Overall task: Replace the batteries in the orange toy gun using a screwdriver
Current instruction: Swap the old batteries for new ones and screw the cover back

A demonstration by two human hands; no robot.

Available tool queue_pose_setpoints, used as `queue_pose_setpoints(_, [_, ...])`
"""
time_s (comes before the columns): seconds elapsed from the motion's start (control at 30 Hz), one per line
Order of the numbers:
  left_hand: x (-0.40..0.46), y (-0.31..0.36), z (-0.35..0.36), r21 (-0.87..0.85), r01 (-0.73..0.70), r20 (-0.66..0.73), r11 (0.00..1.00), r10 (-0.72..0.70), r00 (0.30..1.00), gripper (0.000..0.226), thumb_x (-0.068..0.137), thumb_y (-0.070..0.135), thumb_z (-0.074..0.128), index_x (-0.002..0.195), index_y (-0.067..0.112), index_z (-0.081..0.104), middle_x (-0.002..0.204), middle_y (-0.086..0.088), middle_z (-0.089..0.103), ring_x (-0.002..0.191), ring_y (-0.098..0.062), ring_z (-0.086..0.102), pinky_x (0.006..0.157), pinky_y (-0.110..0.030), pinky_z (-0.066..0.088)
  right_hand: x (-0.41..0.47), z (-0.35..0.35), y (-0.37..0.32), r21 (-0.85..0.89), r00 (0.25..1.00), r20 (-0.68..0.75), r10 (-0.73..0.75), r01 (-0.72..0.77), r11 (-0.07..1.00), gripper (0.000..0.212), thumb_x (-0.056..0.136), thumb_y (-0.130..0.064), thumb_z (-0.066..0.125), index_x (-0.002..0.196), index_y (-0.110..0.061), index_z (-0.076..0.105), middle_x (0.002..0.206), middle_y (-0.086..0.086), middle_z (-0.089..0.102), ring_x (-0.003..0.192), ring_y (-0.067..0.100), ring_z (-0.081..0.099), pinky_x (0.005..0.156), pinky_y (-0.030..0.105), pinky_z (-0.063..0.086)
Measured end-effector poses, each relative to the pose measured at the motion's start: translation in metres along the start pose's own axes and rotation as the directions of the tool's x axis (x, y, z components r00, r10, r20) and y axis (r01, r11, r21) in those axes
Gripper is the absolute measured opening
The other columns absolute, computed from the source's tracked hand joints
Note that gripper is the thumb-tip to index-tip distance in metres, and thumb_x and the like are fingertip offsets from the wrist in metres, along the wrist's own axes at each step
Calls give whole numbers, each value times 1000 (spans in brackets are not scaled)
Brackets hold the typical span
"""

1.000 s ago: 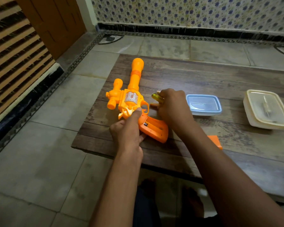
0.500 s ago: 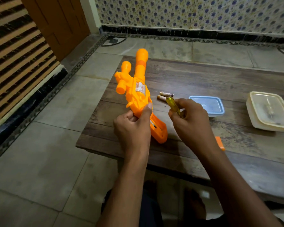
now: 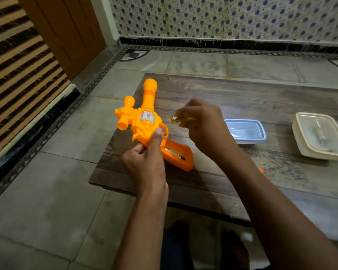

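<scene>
Orange toy gun in left hand

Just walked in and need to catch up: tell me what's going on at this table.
A person is changing a toy's batteries. The left hand grips the orange toy gun with its grip compartment open and a battery showing inside. The right hand holds a yellow-handled screwdriver just beside the gun. A blue lidded container and a cream one sit on the wooden table.
</scene>
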State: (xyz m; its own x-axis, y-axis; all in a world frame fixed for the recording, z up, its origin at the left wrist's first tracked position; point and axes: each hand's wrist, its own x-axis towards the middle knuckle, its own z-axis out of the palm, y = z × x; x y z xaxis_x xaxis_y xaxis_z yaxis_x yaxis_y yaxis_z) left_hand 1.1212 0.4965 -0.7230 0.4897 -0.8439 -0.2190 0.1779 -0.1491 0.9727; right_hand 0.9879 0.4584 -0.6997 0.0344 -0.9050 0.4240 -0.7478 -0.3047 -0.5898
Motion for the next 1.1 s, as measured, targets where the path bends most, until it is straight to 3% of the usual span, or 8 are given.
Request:
queue_pose_setpoints(0.1, [1, 1, -2, -4, 27, -3, 1000, -27, 1000, 29, 82, 32, 85, 58, 22, 74, 57, 10, 69, 64, -12, 67, 71, -45, 60, 34, 13, 8, -186, 971, 217, -98, 140, 972, 45, 75, 18, 63, 103, -12, 81, 100, 10, 71, 89, 33, 71, 84, 52, 57])
queue_pose_setpoints(0.3, [5, -1, -3, -1, 74, -18, 997, -74, 997, 25, 82, 32, 86, 60, 24, 76, 65, 8, 76, 73, -16, 76, 80, -49, 64, 80, 31, 19, -389, 831, 550, -86, 346, 854, 32, 86, 7, 62, 113, -5, 77, 119, 14, 66, 108, 32, 65, 85, 40, 53])
queue_pose_setpoints(0.5, [10, -7, -2, 15, 78, 1, 997, -78, 997, 20, 81, 32, 86, 63, 38, 79, 67, 8, 77, 77, -19, 77, 83, -54, 64, 94, 46, 24, -423, 805, 592, -46, 359, 832, 20, 94, 2, 61, 110, 0, 73, 118, 17, 62, 104, 31, 62, 80, 33, 47])
queue_pose_setpoints(0.67, [11, -9, -1, 31, 114, 22, 993, -115, 993, 19, 88, 31, 79, 71, 25, 76, 75, 5, 78, 80, -20, 77, 84, -56, 63, 80, 44, 32, -376, 850, 527, -4, 238, 896, 27, 89, 4, 62, 110, -9, 74, 115, 12, 67, 108, 32, 64, 89, 37, 50])
queue_pose_setpoints(0.8, [8, -6, 1, 68, 43, 74, 997, -48, 996, 14, 84, 37, 70, 77, 29, 76, 79, 6, 77, 82, -17, 73, 83, -50, 61, 31, 28, 14, -142, 991, 115, 61, -44, 989, 20, 84, -1, 70, 99, -8, 79, 97, 12, 78, 89, 29, 72, 81, 44, 57])
queue_pose_setpoints(0.87, [2, -5, 2, 110, -83, 85, 990, 73, 994, 16, 94, 34, 69, 87, 21, 74, 82, 5, 74, 76, -11, 67, 74, -36, 53, -8, 18, 1, 42, 977, -18, 210, -209, 977, 13, 87, -9, 69, 90, -12, 81, 83, 6, 78, 79, 21, 73, 76, 40, 58])
queue_pose_setpoints(1.0, [-10, 0, 6, 247, -335, 139, 909, 309, 941, 23, 97, 44, 68, 97, 21, 71, 83, 7, 70, 77, -7, 65, 67, -27, 45, -59, 7, -18, 482, 841, 166, 516, -525, 701, 22, 99, -19, 62, 93, -12, 81, 85, 6, 80, 87, 25, 77, 84, 50, 63])
queue_pose_setpoints(1.1, [-10, -4, 8, 309, -429, 217, 849, 376, 901, 39, 85, 54, 77, 115, 29, 75, 90, 7, 72, 85, -8, 69, 74, -30, 56, -70, 2, -35, 750, 684, 442, 581, -637, 178, 29, 108, -10, 49, 109, -2, 76, 103, 17, 80, 98, 26, 77, 91, 41, 63])
